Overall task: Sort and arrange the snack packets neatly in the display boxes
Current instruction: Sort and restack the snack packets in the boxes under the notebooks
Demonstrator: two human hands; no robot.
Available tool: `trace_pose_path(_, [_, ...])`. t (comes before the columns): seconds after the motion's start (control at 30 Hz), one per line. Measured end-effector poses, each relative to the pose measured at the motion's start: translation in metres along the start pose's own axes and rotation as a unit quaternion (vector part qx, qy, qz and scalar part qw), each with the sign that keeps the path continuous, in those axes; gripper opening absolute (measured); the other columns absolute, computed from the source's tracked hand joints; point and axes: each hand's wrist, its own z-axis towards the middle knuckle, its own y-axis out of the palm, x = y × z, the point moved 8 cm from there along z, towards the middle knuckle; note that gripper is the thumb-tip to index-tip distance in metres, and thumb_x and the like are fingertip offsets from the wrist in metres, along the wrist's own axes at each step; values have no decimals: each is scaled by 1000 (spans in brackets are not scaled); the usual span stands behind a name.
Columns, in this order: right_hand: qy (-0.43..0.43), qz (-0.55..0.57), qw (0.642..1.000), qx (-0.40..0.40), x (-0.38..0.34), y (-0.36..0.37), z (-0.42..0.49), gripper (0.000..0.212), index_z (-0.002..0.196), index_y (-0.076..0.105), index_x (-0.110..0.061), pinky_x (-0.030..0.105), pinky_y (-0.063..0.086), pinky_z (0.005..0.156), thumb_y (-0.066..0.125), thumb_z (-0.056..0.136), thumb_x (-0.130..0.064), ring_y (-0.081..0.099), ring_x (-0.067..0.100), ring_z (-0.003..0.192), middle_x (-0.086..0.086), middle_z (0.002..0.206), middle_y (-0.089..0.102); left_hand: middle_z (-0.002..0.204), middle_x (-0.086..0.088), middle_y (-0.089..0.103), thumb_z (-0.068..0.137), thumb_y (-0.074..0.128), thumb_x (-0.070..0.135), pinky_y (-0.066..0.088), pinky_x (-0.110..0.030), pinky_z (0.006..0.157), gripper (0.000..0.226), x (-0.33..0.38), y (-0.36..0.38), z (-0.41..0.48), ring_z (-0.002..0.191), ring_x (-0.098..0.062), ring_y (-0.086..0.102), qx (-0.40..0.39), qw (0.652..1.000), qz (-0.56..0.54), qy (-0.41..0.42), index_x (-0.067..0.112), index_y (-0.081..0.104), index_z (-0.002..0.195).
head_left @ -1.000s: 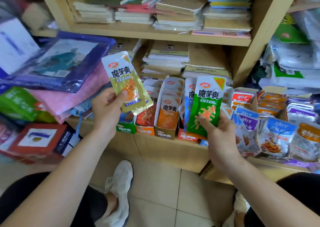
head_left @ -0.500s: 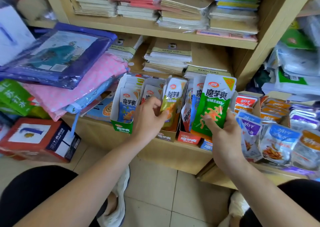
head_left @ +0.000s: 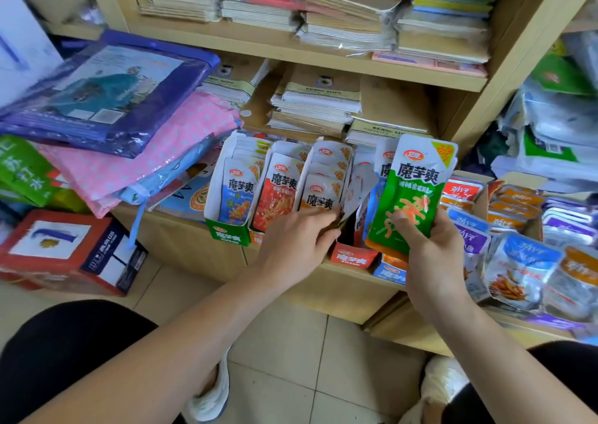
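Left hand: reaching forward, your fingers pinch a blurred packet
Right hand: your fingers grip green packet upright
Label: 魔芋爽

1. The green packet bears a red oval logo reading "卫龙", large black "魔芋爽" below it, and "20%" on its yellow top corner. The small line under the name is too blurred to read.
2. "魔芋爽" also stands on the blue packet, the red packet and the orange packet.
3. The green display box shows white "魔芋爽" on its front.
4. The red display box carries the same "魔芋爽".
5. The blue-topped packet at right reads "劲仔", as does the red-labelled packet.
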Motion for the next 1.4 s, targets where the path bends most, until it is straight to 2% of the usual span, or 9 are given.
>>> trace_pose_path(0.13, [-45,5,999,3,-13,-1,-2,28,125,57,-4,38,61,78,60,97,-4,72,25,102,4,110,73,80,8,68,94,66,33,35,-23,54,18,2,4,2,69,-16,61,22,997,79,6,21,76,103])
trace_pose_path(0.37, [-120,-31,992,5,-46,-1,-7,28,125,53,6,32,61,81,58,98,0,70,6,93,-29,92,68,114,0,65,101,50,45,55,-34,73,50,9,15,-3,97,-18,62,-26,995,91,30,14,58,139])
trace_pose_path(0.53, [-25,1,1000,7,-20,-10,3,24,120,62,-10,40,60,76,62,96,-7,72,29,101,8,110,73,93,2,69,100,60,31,58,-33,73,41,-6,-2,0,71,-10,62,14,999,-10,-35,14,57,137])
trace_pose_path(0.73, [99,108,989,14,2,-18,4,27,121,65,-11,35,60,63,60,96,-4,74,23,94,8,110,75,119,-2,71,89,77,17,57,-32,87,44,-7,-1,1,96,-17,71,40,994,-86,-60,13,65,130])
trace_pose_path(0.87, [133,123,983,41,8,-33,5,24,119,66,-9,31,59,57,61,96,-5,75,20,89,10,108,76,103,7,73,94,67,26,53,-29,63,22,-1,5,9,85,-17,70,-8,998,14,-54,23,70,116])
trace_pose_path(1.0, [107,119,985,62,4,-49,5,21,112,67,-11,32,60,60,60,95,-2,75,22,89,4,98,77,115,10,66,101,51,34,47,-27,58,33,2,16,4,88,-16,65,-78,993,76,-34,26,58,132])
trace_pose_path(1.17, [-61,6,987,151,-28,-90,5,21,113,63,-8,41,60,81,65,93,-1,72,27,97,9,103,73,132,1,55,98,56,33,51,-28,91,50,0,19,1,117,-18,58,-58,996,-20,-58,16,45,144])
trace_pose_path(1.3, [-70,-25,980,187,-26,-110,1,22,114,63,-5,45,61,85,67,92,-3,73,26,96,10,106,74,155,-4,38,93,66,33,32,-30,114,79,10,13,0,144,-19,36,-15,996,-50,-72,12,24,158])
trace_pose_path(1.4, [-70,-42,976,200,-26,-118,-1,23,114,64,-7,45,61,84,69,92,-6,74,21,95,6,105,75,153,-10,40,89,66,32,33,-38,118,78,29,-6,2,141,-26,37,75,997,10,-25,8,32,155])
